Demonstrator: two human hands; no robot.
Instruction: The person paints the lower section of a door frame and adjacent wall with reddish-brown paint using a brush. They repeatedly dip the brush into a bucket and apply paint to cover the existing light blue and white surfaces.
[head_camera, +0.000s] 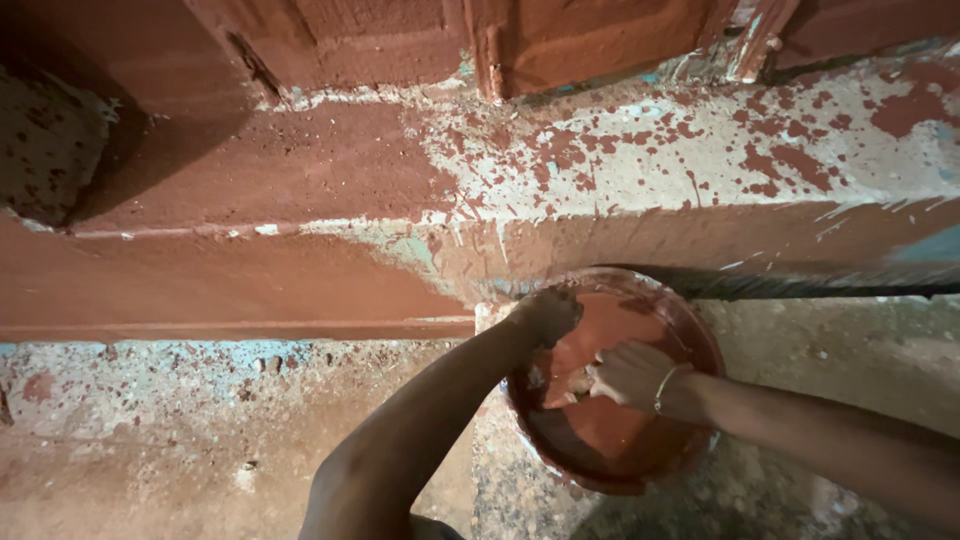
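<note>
A round bowl (700, 345) full of reddish-brown wet paste sits on the floor in front of a step. My left hand (545, 312) grips the bowl's far left rim, its fingers coated in paste. My right hand (625, 373) is down in the paste at the bowl's middle, fingers curled around a small pale lump or rag (577, 384); a thin bangle (664, 386) circles that wrist. What exactly the right hand clutches is hard to make out.
A stone step (300, 280) runs across the view, its left part freshly coated red-brown, its right part (700, 150) pale with red splatters. Red wooden door panels (560, 40) stand at the top. The floor (150, 420) is rough and speckled.
</note>
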